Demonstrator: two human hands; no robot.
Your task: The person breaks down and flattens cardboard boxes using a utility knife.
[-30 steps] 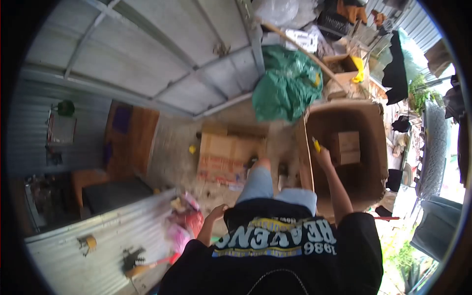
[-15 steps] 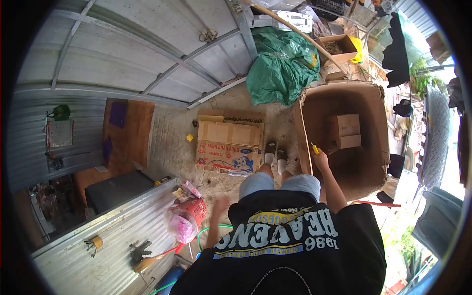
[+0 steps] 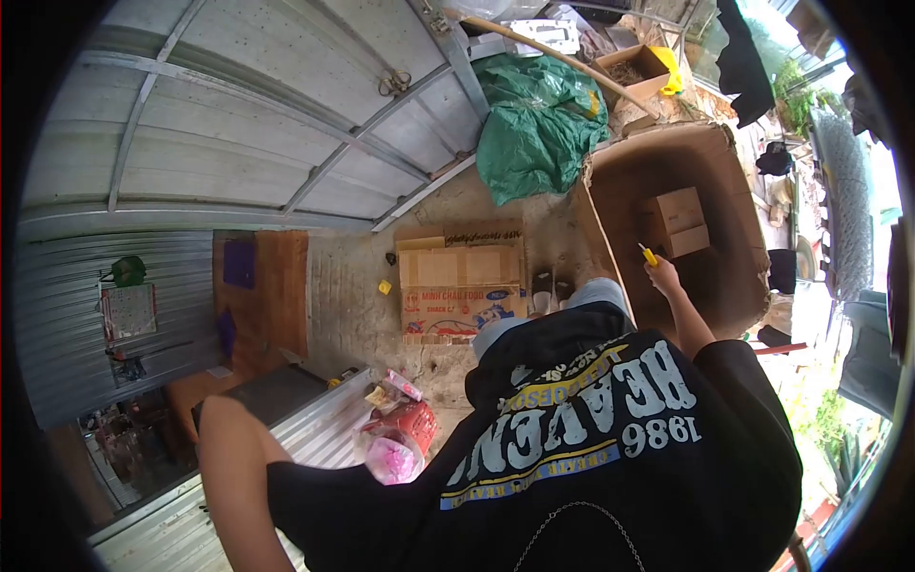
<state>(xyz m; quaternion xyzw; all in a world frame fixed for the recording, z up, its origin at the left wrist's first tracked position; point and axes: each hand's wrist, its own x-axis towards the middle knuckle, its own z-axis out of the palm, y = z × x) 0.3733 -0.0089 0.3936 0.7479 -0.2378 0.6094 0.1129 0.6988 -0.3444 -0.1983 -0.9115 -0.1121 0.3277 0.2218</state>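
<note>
My right hand [image 3: 664,275] is closed around a yellow box cutter [image 3: 650,255], its pale tip pointing up and away from me. Hand and cutter are over the opening of a large brown cardboard box [image 3: 610,229]. Inside that box sits a smaller cardboard box [image 3: 679,214] with a flap folded out. Of my left arm only the bent elbow and forearm show at the lower left; my left hand is outside the view. On the floor ahead lies a flattened carton [image 3: 457,272] with red and blue print, near my feet.
A green plastic sheet [image 3: 538,124] is bunched behind the large box, with a wooden pole [image 3: 553,52] above it. A metal-framed panel [image 3: 267,105] fills the upper left. A red basket [image 3: 415,424] with a pink bag stands by the corrugated sheet on my left.
My right hand has moved right and up with the box cutter, further over the large box. My left arm has swung out to the left, and its hand has left the view.
</note>
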